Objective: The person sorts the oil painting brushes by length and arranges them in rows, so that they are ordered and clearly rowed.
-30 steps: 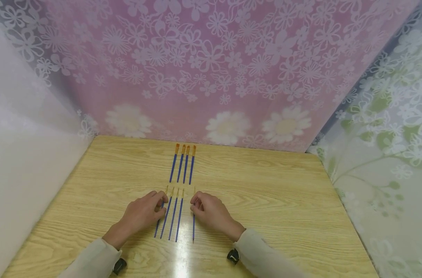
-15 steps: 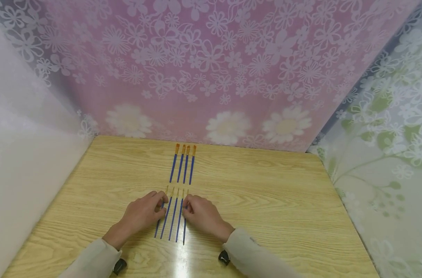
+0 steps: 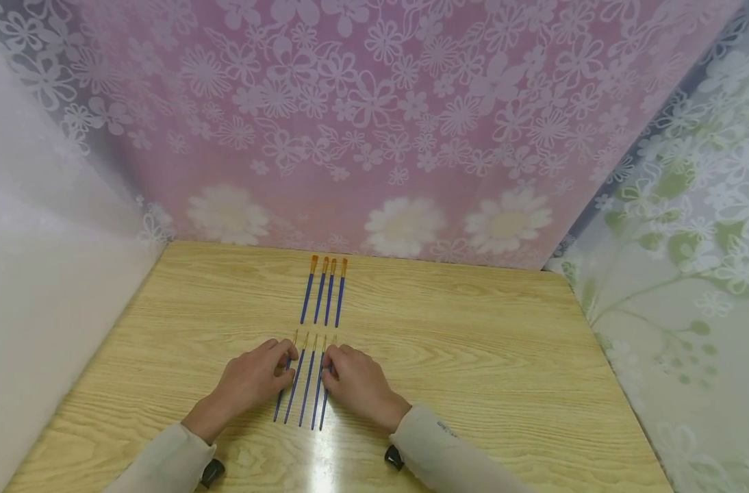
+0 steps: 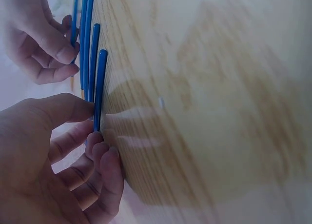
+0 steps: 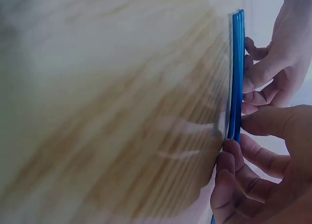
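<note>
Several thin paintbrushes with blue handles and fine yellowish tips lie side by side on the table, handles toward me. At the left end of this row, my left hand (image 3: pixel 260 370) pinches the outermost paintbrush (image 4: pixel 101 70) between thumb and fingers. My right hand (image 3: pixel 361 385) pinches the paintbrush at the right end (image 3: pixel 324 411), close beside its neighbour. Between the hands lie the inner thin brushes (image 3: pixel 307 387), spaced a little apart and fanning slightly. The right hand's fingers cover the middle of its brush in the head view.
Farther back, several wider paintbrushes (image 3: pixel 321 298) with orange-brown bristles lie in a separate row, bristles away from me. The wooden table (image 3: pixel 473 356) meets a pink floral curtain (image 3: pixel 374 137) at its back edge. Light glares on the near tabletop.
My right hand has moved left with its paintbrush, bringing it from a clear gap to right beside the row. My left hand has stayed in place.
</note>
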`<state>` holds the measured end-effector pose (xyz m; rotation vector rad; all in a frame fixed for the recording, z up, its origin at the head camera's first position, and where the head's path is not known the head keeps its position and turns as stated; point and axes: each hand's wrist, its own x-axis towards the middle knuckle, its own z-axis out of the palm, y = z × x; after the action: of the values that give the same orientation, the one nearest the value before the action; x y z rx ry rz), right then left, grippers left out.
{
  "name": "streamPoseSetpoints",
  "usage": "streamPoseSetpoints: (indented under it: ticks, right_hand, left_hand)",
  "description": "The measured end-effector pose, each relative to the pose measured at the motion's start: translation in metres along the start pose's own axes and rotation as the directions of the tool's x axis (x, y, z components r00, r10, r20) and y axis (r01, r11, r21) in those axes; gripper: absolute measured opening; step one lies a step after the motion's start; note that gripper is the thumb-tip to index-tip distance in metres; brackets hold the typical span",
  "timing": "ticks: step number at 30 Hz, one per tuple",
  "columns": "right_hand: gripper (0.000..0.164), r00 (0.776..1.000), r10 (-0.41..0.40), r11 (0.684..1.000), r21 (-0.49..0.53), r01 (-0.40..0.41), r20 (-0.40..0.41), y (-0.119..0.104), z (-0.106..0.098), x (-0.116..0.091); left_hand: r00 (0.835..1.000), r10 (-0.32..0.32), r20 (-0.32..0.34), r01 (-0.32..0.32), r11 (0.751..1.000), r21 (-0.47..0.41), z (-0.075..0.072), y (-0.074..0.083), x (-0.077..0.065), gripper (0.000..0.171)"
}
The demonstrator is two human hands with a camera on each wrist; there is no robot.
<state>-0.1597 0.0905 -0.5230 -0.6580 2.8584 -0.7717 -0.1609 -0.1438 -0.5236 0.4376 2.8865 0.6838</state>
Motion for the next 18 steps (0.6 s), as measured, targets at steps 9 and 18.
streamPoseSetpoints:
  ticks: [9,18]
  right_hand:
    - [0.005,1.000,-0.019,1.000,-0.004,0.019,0.000,0.0037,0.0031,0.0001]
    - [0.006,1.000,-0.028,0.999,0.019,0.027,0.011,0.0022,0.0003,-0.0006]
  left_hand:
    - [1.000,-0.003,0.004,0.003,1.000,0.002,0.0004,0.0004,0.0010,0.020]
    - [1.000,-0.003,0.004,0.003,1.000,0.002,0.0005,-0.0002,0.0010,0.020]
